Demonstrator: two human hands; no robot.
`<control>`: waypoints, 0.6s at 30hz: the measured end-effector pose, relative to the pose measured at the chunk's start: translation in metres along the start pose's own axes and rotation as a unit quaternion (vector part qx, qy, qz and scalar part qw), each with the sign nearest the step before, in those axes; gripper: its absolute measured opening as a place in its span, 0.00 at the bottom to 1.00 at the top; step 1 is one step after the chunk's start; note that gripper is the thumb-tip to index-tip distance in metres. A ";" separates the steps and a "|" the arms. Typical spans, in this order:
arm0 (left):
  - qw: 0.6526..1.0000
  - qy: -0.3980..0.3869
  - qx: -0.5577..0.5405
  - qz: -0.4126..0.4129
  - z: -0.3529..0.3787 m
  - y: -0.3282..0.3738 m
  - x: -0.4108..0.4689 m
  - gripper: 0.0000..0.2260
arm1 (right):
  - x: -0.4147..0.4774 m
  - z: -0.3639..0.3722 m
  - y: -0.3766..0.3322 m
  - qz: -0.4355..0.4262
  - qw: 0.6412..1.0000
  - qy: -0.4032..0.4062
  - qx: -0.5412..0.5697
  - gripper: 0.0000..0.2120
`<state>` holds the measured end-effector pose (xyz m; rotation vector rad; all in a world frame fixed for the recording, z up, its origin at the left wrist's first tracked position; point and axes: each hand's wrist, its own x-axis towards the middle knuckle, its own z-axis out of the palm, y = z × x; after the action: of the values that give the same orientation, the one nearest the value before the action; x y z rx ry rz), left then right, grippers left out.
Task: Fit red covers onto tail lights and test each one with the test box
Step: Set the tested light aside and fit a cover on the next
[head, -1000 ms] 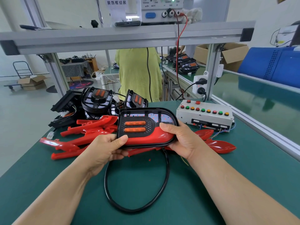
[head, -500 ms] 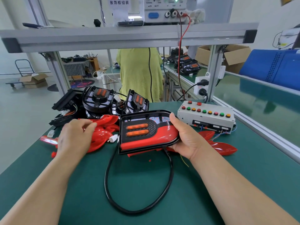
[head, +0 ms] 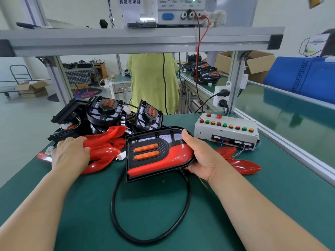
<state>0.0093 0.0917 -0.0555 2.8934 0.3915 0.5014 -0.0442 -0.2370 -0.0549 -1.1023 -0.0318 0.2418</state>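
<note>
Nearest me, a black cable (head: 150, 214) lies in a wide loop on the green bench (head: 90, 205), below and between my two hands. Its upper end runs up under the tail light (head: 145, 151).

My right hand (head: 203, 160) grips that tail light by its rounded right end, thumb along the top edge and fingers curled underneath. The light is lifted off the bench and tilted with its face toward me. Its fitted red cover (head: 174, 156) sits in the lower part of the black frame, curving under two orange lenses.

My left hand (head: 70, 156) is left of the light and apart from it. It lies palm down on a heap of red parts, with its fingers curled over the edge of a loose red cover (head: 103, 140). A white connector (head: 121, 156) lies between this hand and the light, just beside the light's left edge.

Just right of my right hand, two spare covers (head: 243, 166) rest on the bench. Beyond that hand, near it, stands the test box (head: 226, 131), with red, green and yellow buttons on top. Beyond my left hand is a pile of bare black lights (head: 108, 113).

Farther off, a person in a yellow-green top (head: 154, 80) stands past the bench. Above, a power supply (head: 181, 11) sits on the shelf, and a red lead (head: 199, 51) hangs down from it.
</note>
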 end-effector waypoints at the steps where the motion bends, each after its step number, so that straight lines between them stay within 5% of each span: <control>1: 1.000 0.006 -0.006 0.002 0.000 -0.001 0.000 0.17 | 0.000 0.000 0.000 -0.001 1.000 -0.002 0.001 0.23; 10: 0.992 0.058 -0.105 0.037 -0.001 -0.002 -0.004 0.11 | 0.002 0.000 0.001 -0.002 1.000 -0.005 0.006 0.19; 18: 0.944 0.067 -0.296 0.129 -0.018 0.007 -0.018 0.10 | 0.000 0.003 0.001 0.019 0.999 0.028 0.039 0.23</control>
<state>-0.0114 0.0819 -0.0430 2.3343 -0.1180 0.7139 -0.0449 -0.2334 -0.0546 -1.0313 0.0484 0.2440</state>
